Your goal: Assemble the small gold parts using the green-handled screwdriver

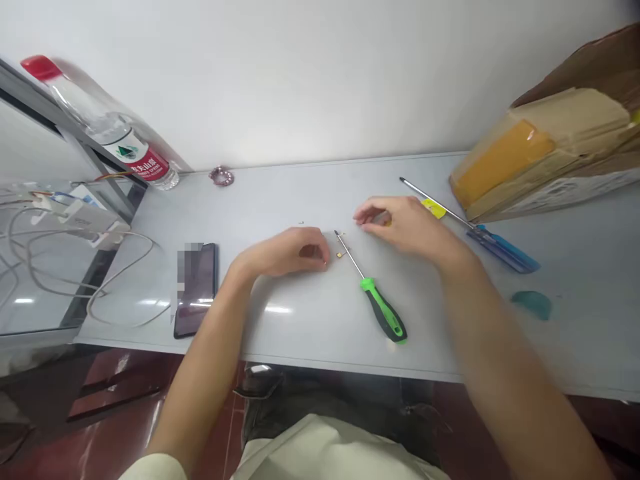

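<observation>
Grey tabletop [295, 333]: nearest lies a green-handled screwdriver [383, 310], its tip between the hands; the left hand [287, 253] rests curled, its grip loosely closed, just beside a tiny brass part [340, 254]; the right hand [395, 223] hovers, fingers drawn nearly together, blurred, so any pinch is unclear; beyond lies a blue screwdriver [503, 250].

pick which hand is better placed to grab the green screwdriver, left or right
Right, probably: the right hand sits closer to the handle of the green screwdriver, while the left hand is nearer its tip.
</observation>
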`<state>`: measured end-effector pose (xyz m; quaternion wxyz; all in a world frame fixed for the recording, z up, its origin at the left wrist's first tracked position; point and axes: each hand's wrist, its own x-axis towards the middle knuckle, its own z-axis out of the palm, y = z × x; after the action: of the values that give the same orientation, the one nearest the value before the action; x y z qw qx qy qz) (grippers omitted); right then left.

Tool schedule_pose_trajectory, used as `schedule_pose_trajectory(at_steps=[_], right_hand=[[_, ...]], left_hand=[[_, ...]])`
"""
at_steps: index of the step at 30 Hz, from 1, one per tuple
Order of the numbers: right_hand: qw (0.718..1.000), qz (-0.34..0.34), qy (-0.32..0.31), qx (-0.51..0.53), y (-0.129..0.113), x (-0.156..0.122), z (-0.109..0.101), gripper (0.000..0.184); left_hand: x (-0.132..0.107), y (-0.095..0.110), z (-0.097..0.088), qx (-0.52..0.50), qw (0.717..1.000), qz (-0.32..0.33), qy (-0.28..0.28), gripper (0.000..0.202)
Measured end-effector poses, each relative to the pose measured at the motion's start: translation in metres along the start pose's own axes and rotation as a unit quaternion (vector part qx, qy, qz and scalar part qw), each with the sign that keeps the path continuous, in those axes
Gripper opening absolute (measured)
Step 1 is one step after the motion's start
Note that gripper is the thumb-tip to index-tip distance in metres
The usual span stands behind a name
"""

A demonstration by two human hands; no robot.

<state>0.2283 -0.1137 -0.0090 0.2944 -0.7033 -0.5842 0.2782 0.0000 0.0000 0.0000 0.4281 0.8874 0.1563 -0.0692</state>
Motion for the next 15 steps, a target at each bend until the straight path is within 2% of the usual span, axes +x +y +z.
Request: schedule_pose_trajectory(at_steps=[3, 6, 8, 10, 15], right_hand=[[0.999, -0.013, -0.021, -0.034, 0.003, 0.001, 0.006, 0.019], [0.996, -0.062, 0.003, -0.068, 0.005, 0.003, 0.013, 0.021], [0.992, -0.102, 0.015, -0.068, 0.005, 0.004, 0.018, 0.021], [0.991, -0.125, 0.002, -0.05, 0.005, 0.005, 0.023, 0.022], [0.993, -0.112, -0.026, -0.033, 0.003, 0.007, 0.033, 0.027]], left_hand=[[-0.002, -0.001, -0.003, -0.05, 0.998, 0.004, 0.039, 0.012], [-0.003, -0.001, -0.004, -0.073, 0.996, 0.013, 0.054, 0.015], [-0.003, -0.002, -0.004, -0.073, 0.995, 0.028, 0.061, 0.019], [-0.003, -0.002, -0.004, -0.074, 0.994, 0.042, 0.065, 0.02], [-0.004, -0.001, -0.004, -0.085, 0.993, 0.043, 0.07, 0.016]])
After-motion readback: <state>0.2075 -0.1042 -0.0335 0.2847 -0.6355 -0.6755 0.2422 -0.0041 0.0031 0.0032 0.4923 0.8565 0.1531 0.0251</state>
